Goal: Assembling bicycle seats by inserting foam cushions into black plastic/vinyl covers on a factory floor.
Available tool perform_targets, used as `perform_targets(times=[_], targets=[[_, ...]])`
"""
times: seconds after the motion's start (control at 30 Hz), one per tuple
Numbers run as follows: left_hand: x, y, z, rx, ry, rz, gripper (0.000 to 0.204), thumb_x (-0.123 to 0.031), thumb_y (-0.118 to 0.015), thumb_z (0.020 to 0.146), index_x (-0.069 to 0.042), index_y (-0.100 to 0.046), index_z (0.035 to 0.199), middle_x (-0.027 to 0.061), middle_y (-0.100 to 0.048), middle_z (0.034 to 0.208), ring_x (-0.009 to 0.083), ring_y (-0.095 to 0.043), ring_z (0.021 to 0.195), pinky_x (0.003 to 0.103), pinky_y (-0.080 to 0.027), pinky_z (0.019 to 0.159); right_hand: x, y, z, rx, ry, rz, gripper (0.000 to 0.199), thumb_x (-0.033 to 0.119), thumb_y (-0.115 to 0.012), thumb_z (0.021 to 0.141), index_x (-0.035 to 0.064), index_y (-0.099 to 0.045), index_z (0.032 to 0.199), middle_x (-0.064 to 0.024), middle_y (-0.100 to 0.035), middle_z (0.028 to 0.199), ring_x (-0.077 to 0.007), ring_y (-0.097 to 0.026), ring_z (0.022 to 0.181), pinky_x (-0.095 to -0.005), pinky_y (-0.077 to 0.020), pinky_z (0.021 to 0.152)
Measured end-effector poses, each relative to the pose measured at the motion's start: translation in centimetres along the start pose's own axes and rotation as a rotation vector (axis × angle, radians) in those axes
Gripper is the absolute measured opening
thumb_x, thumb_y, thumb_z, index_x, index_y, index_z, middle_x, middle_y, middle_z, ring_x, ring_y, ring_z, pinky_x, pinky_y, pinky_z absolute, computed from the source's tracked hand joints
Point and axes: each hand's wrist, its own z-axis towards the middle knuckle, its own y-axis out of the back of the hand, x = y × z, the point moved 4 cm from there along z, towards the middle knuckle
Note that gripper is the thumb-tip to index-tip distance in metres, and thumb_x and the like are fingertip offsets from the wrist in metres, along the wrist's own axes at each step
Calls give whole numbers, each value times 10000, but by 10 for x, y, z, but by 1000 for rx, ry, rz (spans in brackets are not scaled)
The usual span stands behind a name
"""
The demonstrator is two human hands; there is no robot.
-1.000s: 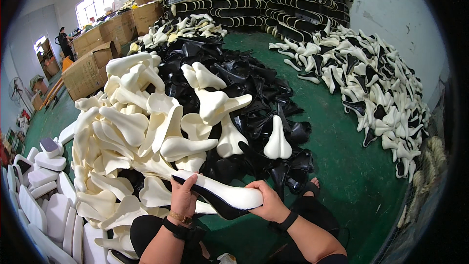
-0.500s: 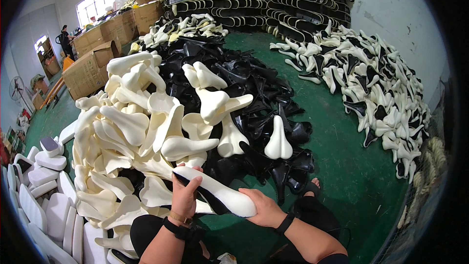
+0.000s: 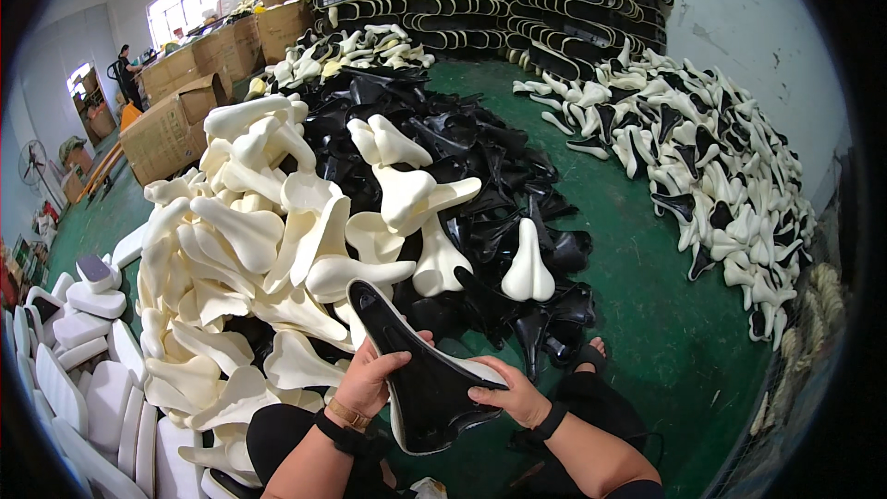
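Between my hands is a bicycle saddle [image 3: 430, 383], its black underside facing up and a white rim of padding showing around it. My left hand [image 3: 370, 377] grips its left edge, thumb lying on the black shell. On the other side my right hand [image 3: 514, 394] holds the right edge, thumb also on top. Just beyond it lies a heap of cream foam saddle covers [image 3: 242, 231], with black plastic saddle shells [image 3: 443, 143] piled behind and to the right. One white saddle pad [image 3: 528, 263] rests nose-up on the black shells.
A spread of assembled white-and-black saddles [image 3: 702, 166] covers the floor at the right. White flat pads [image 3: 106, 407] are stacked at the lower left. Cardboard boxes [image 3: 171, 134] and tall stacks of black padded pieces [image 3: 517, 0] stand behind. A person [image 3: 127, 74] is far left.
The saddle has been turned over: its white side showed before, now its black underside faces up. Both hands have shifted their hold along its edges.
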Motion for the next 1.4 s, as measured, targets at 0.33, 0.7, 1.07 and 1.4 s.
perform_targets(times=[0.33, 0.7, 1.07, 1.4], targets=[[8, 5, -3, 3, 45, -84, 562, -9, -584, 771, 24, -399, 1301, 249, -587, 1180, 361, -565, 1148, 477, -440, 1026, -16, 0, 1, 40, -161, 234, 449, 211, -697, 880, 13, -551, 1256, -6, -582, 1098, -86, -516, 1018, -240, -385, 928], [13, -4, -3, 56, 17, -255, 600, -422, -596, 888, -42, -454, 1329, 252, -521, 1304, 353, -518, 1215, 494, -405, 1049, -18, -9, 7, 33, -319, 467, 480, 205, -653, 899, 9, -501, 1310, -74, -592, 1192, -159, -573, 1048, -306, -468, 925], [17, -3, -10, 147, -21, -263, 659, -453, -571, 918, -117, -326, 1428, 241, -459, 1384, 404, -414, 1307, 567, -333, 1082, -15, -23, 7, 53, -496, 512, 591, 300, -620, 905, 23, -411, 1383, -128, -544, 1294, -236, -571, 1137, -389, -487, 961], [21, 1, -7, -56, 69, -259, 433, -293, -602, 903, -60, -489, 1250, 222, -608, 1201, 391, -514, 1210, 527, -389, 1055, -34, -28, 5, 32, -594, 535, 610, 306, -639, 892, 32, -406, 1384, -114, -554, 1290, -247, -567, 1142, -398, -480, 965]])
